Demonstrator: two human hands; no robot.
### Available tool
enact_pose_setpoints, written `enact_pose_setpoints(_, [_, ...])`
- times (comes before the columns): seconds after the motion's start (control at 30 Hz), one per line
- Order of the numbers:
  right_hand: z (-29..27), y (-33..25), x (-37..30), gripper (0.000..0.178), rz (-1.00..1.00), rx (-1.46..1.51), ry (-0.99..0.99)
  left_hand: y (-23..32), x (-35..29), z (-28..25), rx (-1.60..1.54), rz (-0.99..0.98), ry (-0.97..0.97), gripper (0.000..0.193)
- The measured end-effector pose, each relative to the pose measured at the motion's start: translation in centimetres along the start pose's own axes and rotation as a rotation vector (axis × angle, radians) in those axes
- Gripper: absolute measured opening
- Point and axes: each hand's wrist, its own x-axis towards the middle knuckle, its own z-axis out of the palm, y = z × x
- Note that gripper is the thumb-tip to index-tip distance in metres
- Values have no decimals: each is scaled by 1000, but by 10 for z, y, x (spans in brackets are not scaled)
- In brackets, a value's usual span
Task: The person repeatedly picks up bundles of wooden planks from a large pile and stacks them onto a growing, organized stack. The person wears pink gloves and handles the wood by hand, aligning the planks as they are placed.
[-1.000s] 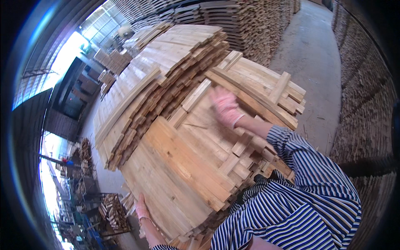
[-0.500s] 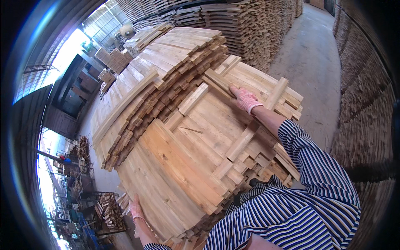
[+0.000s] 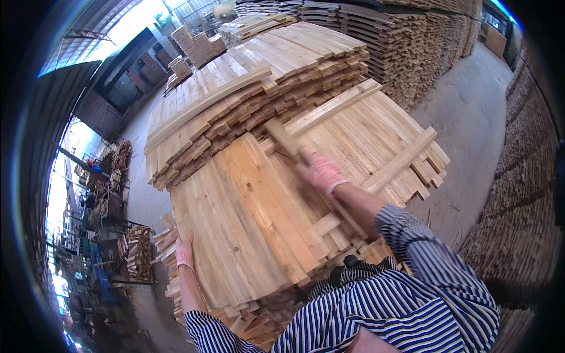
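Observation:
My right hand (image 3: 322,172), in a pink-and-white knit glove and blurred by motion, grips a narrow wooden board (image 3: 281,138). The board slants over the right half of a stack of planks, and its near end passes beneath my forearm. To its left lie several planks side by side, among them a more orange plank (image 3: 254,194). My left hand (image 3: 184,252), gloved alike, rests along the left edge of the leftmost plank (image 3: 206,235), fingers stretched out. Two wooden cross strips, a far one (image 3: 335,107) and a near one (image 3: 403,160), lie across the lower planks.
Behind the stack stands a higher pile of boards (image 3: 235,76) with a loose strip (image 3: 209,109) on top. Tall timber stacks (image 3: 406,53) rise at the back, and another wall of stacked wood (image 3: 518,194) lines the right. Wood offcuts (image 3: 140,253) sit at the left.
My right hand has moved left across the stack with the board, closer to the orange plank. My left hand stays at the left edge. The whole view has shifted.

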Motion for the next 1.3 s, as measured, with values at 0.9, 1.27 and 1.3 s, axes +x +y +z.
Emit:
enact_pose_setpoints(0.9, [56,59,26,69,23,227,-137,34,-14,43,-70,130,-175,66])
enact_pose_setpoints(1.27, [62,-11,61,54,-670,-427,-95,13,2,48,253,365,212,61])
enact_pose_setpoints(1.3, [61,-10,59,52,-661,-482,-41,40,-18,54,496,185,344,70])
